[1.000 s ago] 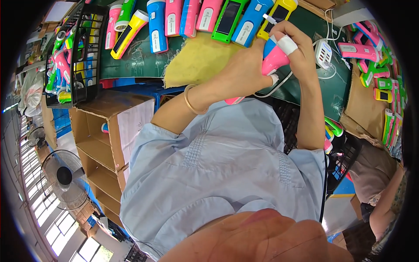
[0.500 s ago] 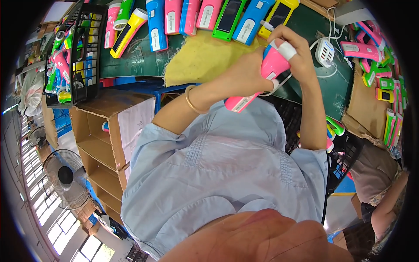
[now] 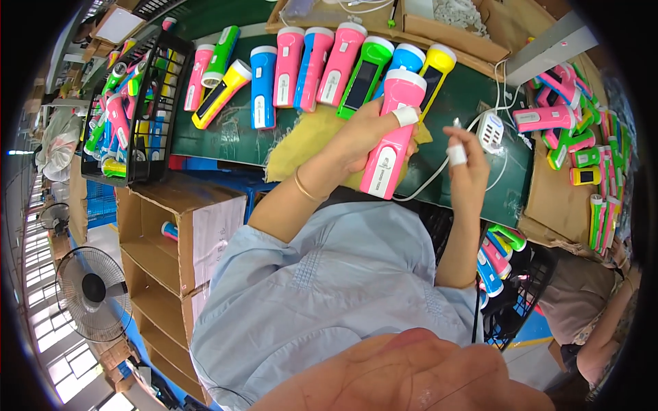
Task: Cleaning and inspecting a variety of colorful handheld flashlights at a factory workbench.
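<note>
My left hand [image 3: 360,133] is closed around a pink flashlight [image 3: 386,159], its wide head with the pale rim pointing away from me and a white label strip facing up. White tape wraps the left thumb. To the right, apart from the flashlight, my right hand [image 3: 467,164] is raised with its fingers bent together and white tape on one finger. A small shiny tip shows at those fingertips, too small to name. Close by runs a white cable [image 3: 430,179], passing behind the right hand; its end near the flashlight's tail is hidden.
A row of colourful flashlights [image 3: 289,65] lines the green table beyond a yellow cloth [image 3: 301,147]. A white multi-port charger [image 3: 491,132] sits right. Flashlights fill a black crate [image 3: 130,179] at left and a cardboard tray [image 3: 555,195] at right. Cardboard shelves [image 3: 185,253] stand left.
The pink flashlight has turned, its head now pointing away and its label side up. My right hand has left the flashlight's head and moved lower right. The view has shifted.
</note>
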Available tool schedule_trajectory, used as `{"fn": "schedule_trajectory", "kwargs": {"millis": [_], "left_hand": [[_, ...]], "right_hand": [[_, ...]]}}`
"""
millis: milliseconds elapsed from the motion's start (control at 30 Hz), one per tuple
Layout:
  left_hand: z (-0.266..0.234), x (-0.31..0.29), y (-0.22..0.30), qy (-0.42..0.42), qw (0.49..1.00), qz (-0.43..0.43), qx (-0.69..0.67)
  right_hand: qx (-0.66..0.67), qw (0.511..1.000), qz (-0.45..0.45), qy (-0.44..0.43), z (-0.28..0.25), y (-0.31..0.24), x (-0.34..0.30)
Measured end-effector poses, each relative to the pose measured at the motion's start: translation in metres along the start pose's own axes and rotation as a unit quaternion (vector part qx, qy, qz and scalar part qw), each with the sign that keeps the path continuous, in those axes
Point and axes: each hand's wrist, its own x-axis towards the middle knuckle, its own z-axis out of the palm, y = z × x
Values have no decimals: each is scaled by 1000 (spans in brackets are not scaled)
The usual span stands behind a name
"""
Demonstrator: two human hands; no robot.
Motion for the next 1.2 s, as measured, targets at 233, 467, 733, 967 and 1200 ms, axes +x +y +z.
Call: {"fn": "schedule_trajectory", "kwargs": {"millis": [233, 467, 733, 967, 1200], "left_hand": [[3, 6, -3, 56, 994, -36, -89], [-14, 24, 35, 74, 895, 267, 349], [-11, 38, 60, 301, 743, 266, 535], [-22, 13, 40, -119, 984, 99, -84], [-1, 8, -1, 56, 980, 165, 99]], "right_hand": [[8, 1000, -5, -9, 0, 26, -20], [176, 981, 59, -57, -9, -1, -9], [146, 978, 51, -137, 0, 5, 3], [104, 983, -130, -77, 22, -21, 5], [-283, 859, -427, 27, 41, -27, 8]]}}
